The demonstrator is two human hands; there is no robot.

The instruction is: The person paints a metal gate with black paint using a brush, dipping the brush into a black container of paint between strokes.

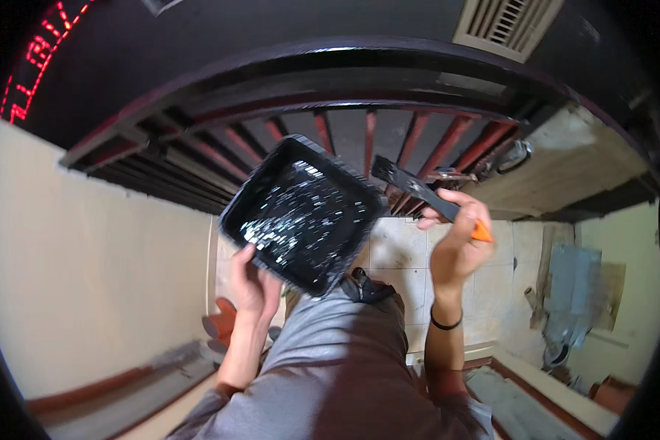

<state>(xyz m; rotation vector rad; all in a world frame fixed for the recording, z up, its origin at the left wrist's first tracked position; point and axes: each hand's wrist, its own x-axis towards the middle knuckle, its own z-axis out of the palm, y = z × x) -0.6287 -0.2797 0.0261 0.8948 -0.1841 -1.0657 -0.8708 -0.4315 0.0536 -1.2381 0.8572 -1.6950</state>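
My left hand (255, 286) grips a square black tray (346, 253) by its lower left edge, with the thumb over the rim. Bright specks and streaks shine across the tray's dark inside; whether that is liquid or only gloss I cannot tell. To the right, my right hand (458, 238) is closed round a brush (422, 192) with a dark handle and an orange end. Its black head points up and left, just right of the tray's upper right edge and apart from it. Beyond both stands a dark railing (370, 143) with reddish bars.
A cream wall (88, 257) rises on the left, near an orange-brown pot (224, 323). Pale tiles (403, 249) cover the floor below. Grey-blue sheets (572, 290) lean at the right. A vent grille (506, 26) and red lit signs (40, 51) are at the top.
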